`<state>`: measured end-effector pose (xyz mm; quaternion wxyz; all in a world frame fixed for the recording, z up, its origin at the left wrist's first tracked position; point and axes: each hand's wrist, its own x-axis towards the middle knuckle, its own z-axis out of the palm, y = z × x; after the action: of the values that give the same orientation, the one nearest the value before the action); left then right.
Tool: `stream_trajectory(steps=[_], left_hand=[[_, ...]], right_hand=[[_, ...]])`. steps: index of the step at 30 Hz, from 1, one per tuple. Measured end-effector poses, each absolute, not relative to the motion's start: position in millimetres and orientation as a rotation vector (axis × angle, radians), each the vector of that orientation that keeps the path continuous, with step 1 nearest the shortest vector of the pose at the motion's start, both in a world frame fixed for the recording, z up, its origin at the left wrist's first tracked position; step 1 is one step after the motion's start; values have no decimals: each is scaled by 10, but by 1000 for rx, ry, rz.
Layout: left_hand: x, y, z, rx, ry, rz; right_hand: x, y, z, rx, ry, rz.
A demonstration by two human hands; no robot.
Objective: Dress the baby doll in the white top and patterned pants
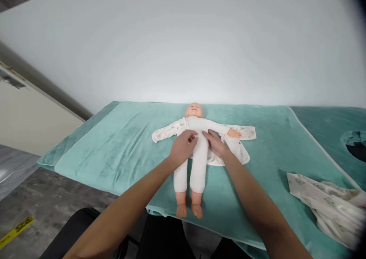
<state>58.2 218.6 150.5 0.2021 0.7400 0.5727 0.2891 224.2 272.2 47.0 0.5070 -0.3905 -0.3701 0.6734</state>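
A baby doll (199, 156) with a white cloth body lies on its back, head towards the wall. A printed baby shirt (170, 131) covers its arm on the left; the other sleeve lies flat beneath the doll's right-side arm, and the shirt's panel spreads out beside the torso. Over the doll's belly, my left hand (184, 146) has curled fingers, thumb and fingertips nearly meeting; whatever is between them is too small to make out. My right hand (216, 143) rests against the side of the doll's torso, thumb and fingers apart, near the spread panel.
A teal padded mat (128, 148) covers the table up to the pale wall (200, 42). Another printed cloth garment (326, 202) lies crumpled at the right. A dark round opening (356, 146) shows at the far right. The mat's front edge hangs just past the doll's feet.
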Motion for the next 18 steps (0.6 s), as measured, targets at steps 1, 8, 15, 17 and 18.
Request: stream_trajectory(steps=[1, 8, 15, 17, 18], left_hand=[[565, 2298, 1515, 2029, 1679, 855], [522, 3108, 1543, 1903, 2071, 616], [417, 3385, 1512, 1835, 1969, 730], [379, 3400, 1496, 1702, 1789, 919], [361, 3401, 1489, 1618, 1696, 1000]], right_hand=[[2240, 2724, 465, -928, -897, 1623], [2229, 2715, 449, -855, -992, 1603], [2258, 2779, 314, -855, -980, 1622], [2261, 2791, 295, -848, -981, 1617], [2262, 2794, 292, -843, -982, 1616]])
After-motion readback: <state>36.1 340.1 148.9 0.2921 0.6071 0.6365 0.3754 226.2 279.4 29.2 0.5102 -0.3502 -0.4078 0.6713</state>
